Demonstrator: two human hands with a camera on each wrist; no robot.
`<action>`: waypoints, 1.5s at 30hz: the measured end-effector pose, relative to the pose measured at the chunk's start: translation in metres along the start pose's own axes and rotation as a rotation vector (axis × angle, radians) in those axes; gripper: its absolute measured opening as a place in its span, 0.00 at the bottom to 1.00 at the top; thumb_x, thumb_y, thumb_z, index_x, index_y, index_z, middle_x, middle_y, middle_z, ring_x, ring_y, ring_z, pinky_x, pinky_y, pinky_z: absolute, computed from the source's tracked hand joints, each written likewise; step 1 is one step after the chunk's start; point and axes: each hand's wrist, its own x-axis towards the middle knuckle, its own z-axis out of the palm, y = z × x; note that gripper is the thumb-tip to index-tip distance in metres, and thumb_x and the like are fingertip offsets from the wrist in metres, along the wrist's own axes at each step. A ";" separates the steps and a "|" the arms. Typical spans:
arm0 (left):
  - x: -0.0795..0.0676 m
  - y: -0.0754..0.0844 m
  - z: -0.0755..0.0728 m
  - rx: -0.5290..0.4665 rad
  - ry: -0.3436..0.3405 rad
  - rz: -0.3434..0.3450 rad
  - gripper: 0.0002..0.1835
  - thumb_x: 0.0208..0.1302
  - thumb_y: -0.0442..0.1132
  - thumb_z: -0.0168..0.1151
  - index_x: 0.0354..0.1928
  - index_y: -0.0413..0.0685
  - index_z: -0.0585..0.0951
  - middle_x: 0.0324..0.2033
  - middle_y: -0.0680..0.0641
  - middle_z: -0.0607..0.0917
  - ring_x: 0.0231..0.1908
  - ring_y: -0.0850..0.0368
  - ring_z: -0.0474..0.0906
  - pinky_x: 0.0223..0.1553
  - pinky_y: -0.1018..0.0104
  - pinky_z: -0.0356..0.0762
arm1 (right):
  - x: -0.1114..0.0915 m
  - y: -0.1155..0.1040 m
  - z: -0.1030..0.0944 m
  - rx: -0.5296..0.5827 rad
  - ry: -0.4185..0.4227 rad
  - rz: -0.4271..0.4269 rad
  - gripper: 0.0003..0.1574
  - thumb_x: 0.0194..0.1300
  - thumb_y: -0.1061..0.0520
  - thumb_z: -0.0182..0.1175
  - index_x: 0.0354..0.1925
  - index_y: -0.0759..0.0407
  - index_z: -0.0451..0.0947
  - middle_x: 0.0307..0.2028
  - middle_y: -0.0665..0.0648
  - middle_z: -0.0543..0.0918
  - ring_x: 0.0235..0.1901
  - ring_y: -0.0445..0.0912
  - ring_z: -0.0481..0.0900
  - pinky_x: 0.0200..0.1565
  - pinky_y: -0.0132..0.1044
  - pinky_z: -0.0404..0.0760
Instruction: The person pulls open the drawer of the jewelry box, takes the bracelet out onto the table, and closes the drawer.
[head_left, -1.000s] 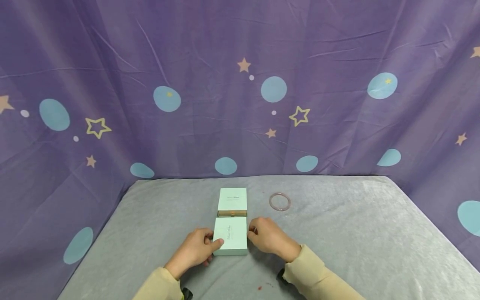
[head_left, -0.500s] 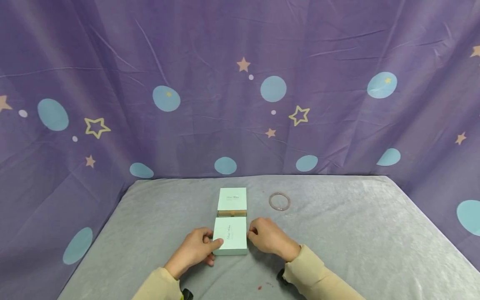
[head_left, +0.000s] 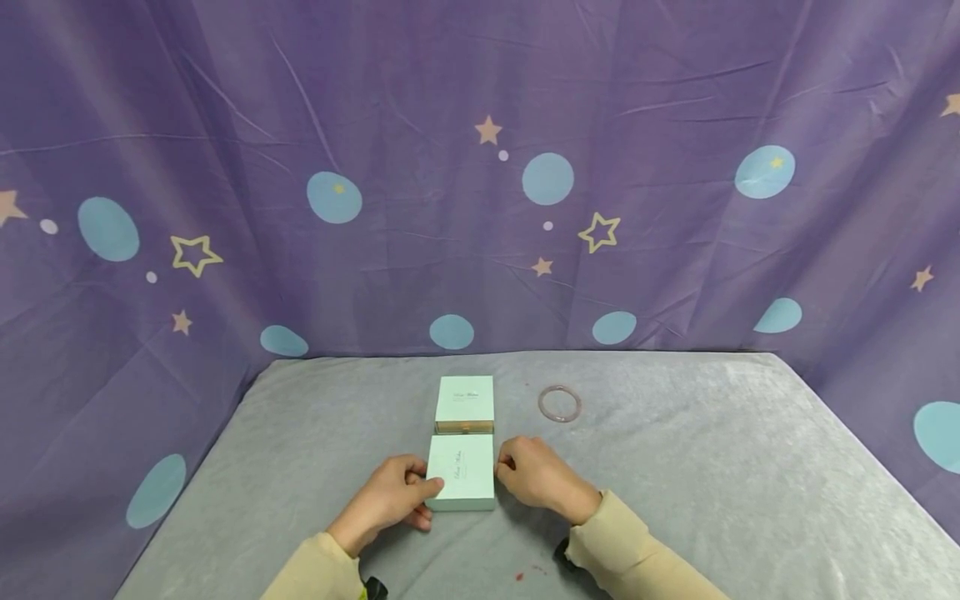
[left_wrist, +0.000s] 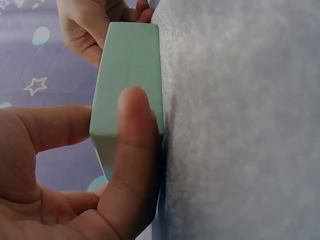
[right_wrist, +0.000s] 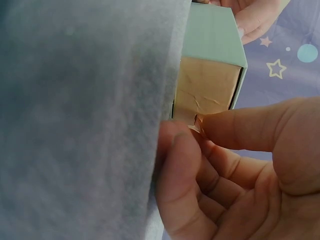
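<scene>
In the head view a pale green gift box (head_left: 471,477) with printed script lies flat on the grey cloth. My left hand (head_left: 386,497) grips its left side, thumb on the lid; in the left wrist view one finger (left_wrist: 135,117) lies along the green side wall. At the box's right end my right hand (head_left: 537,472) is close to the cloth. The right wrist view shows that end as a tan drawer front (right_wrist: 210,82). There the thumb and fingers pinch a small ribbon tab (right_wrist: 199,123), mostly hidden by the fingertips.
A second pale green box (head_left: 466,397), its tan front facing me, lies directly behind the first. Right of it rests a pinkish translucent bangle (head_left: 559,419). A purple curtain (head_left: 405,275) with stars and blue ovals surrounds the table's back and sides.
The left hand's lower fingers have shifted slightly right, near the box's front corner. Both boxes, the bangle and the right hand look the same.
</scene>
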 end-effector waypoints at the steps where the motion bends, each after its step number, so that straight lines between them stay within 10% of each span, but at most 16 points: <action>1: 0.000 0.000 0.000 -0.006 0.000 -0.007 0.22 0.63 0.37 0.63 0.50 0.25 0.70 0.26 0.42 0.75 0.18 0.55 0.78 0.23 0.59 0.84 | 0.000 0.000 0.000 0.004 -0.002 0.000 0.17 0.65 0.62 0.56 0.18 0.54 0.74 0.15 0.46 0.69 0.13 0.38 0.65 0.15 0.29 0.64; 45: 0.000 0.000 0.002 -0.103 0.038 -0.042 0.21 0.59 0.30 0.60 0.50 0.25 0.66 0.29 0.40 0.78 0.17 0.55 0.78 0.20 0.62 0.83 | 0.002 0.006 0.000 0.084 0.026 0.025 0.19 0.62 0.62 0.61 0.16 0.54 0.72 0.14 0.47 0.71 0.12 0.38 0.66 0.14 0.29 0.65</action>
